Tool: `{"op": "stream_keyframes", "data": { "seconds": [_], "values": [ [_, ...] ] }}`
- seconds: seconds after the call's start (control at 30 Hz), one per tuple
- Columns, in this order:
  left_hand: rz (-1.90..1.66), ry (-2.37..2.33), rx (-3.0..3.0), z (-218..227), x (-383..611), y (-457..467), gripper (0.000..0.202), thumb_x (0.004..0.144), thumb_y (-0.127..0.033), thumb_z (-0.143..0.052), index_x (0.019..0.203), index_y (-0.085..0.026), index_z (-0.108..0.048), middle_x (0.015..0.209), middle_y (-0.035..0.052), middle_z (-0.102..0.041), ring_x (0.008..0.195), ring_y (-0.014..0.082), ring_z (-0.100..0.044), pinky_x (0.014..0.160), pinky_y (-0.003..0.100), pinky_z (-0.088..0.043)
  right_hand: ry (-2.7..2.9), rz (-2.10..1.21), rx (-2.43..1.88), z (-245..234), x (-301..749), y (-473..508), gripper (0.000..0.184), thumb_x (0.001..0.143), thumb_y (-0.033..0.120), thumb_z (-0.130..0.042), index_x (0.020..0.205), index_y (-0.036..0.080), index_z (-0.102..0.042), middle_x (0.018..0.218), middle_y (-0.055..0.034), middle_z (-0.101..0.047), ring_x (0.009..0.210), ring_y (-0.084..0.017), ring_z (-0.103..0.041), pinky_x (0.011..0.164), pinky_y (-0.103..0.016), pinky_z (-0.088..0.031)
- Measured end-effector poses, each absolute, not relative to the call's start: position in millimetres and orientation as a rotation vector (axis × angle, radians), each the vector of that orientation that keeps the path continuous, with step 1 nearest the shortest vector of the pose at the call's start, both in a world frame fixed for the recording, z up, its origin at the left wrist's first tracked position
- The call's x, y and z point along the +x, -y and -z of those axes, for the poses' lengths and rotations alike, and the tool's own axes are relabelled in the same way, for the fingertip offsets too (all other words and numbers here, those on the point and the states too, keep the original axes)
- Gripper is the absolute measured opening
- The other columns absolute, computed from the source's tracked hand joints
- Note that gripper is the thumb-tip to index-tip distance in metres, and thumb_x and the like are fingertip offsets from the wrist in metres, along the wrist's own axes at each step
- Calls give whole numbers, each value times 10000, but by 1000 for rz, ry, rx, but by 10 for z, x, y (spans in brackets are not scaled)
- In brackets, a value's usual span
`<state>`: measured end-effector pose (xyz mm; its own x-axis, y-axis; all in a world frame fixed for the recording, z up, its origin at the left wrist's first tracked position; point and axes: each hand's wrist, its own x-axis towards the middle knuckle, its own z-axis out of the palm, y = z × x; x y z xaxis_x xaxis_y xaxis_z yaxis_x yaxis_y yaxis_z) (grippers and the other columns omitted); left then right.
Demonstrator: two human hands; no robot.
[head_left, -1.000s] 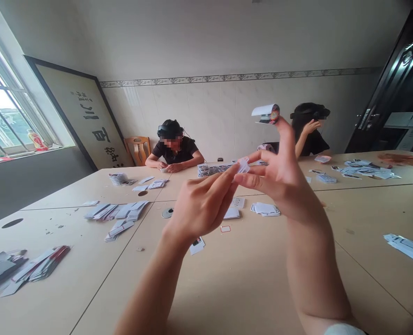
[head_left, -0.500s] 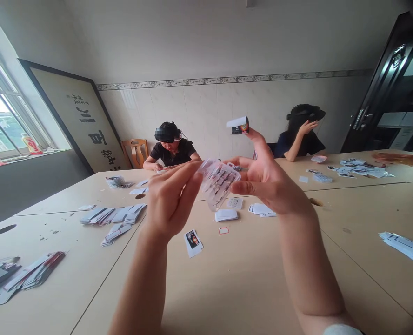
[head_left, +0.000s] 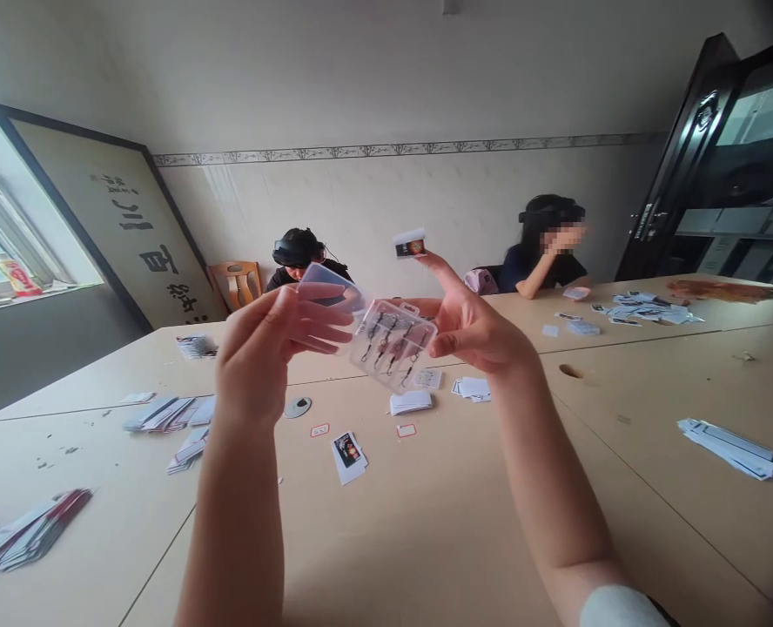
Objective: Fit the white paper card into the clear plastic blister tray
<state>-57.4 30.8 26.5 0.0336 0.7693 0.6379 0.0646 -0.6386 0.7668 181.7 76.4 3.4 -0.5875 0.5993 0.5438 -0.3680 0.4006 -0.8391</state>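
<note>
Held up over the table is a clear plastic box (head_left: 386,353), its see-through lid (head_left: 326,286) swung open to the left. Rows of small dark metal pieces with wire loops, like fishing snap swivels (head_left: 381,347), lie inside. My left hand (head_left: 256,335) grips the lid, its fingers showing through the plastic. My right hand (head_left: 478,335) holds the right side of the box between thumb and fingers. At the tip of its raised index finger sits a small black-and-white printed label (head_left: 410,247); I cannot tell whether it sticks there.
Below lie a printed card (head_left: 348,455), a stack of white cards (head_left: 411,401) and another clear box (head_left: 429,379). Paper strips (head_left: 171,414) are piled on the left, more strips (head_left: 731,448) on the right. Two people (head_left: 299,252) (head_left: 547,248) sit across the table.
The lid has opened away from the box, with my left hand moving left. The box now shows its contents face-on. The view has shifted slightly to the right.
</note>
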Motion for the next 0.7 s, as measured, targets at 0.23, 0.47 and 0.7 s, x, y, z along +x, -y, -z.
{"op": "stream_keyframes", "data": {
  "seconds": [0.23, 0.47, 0.7],
  "values": [
    [-1682, -841, 1656, -292, -563, -334, 324, 938, -434, -550, 904, -208, -780, 730, 47, -751, 578, 156, -672, 504, 274, -527, 1790, -1290, -178, -21, 1744, -811, 1220, 608, 357, -943, 1548, 360, -166, 1364, -130, -609, 1283, -348, -571, 863, -465, -617],
    [-1643, -891, 1753, -243, -493, -365, 493, 943, -605, -473, 990, -191, -737, 797, 75, -757, 635, 175, -708, 531, 268, -589, 1802, -1278, -128, 85, 1831, -1034, 1229, 606, 373, -940, 1546, 392, -149, 1331, -120, -642, 1165, -313, -655, 830, -446, -609],
    [-1458, -950, 1795, -207, -430, -382, 372, 908, -516, -621, 1087, -201, -707, 903, 66, -773, 838, 200, -760, 701, 263, -652, 1678, -1325, -51, 220, 1900, -1290, 1142, 688, 466, -882, 1549, 376, -138, 1205, -97, -705, 1074, -269, -691, 868, -474, -586]
  ]
}}
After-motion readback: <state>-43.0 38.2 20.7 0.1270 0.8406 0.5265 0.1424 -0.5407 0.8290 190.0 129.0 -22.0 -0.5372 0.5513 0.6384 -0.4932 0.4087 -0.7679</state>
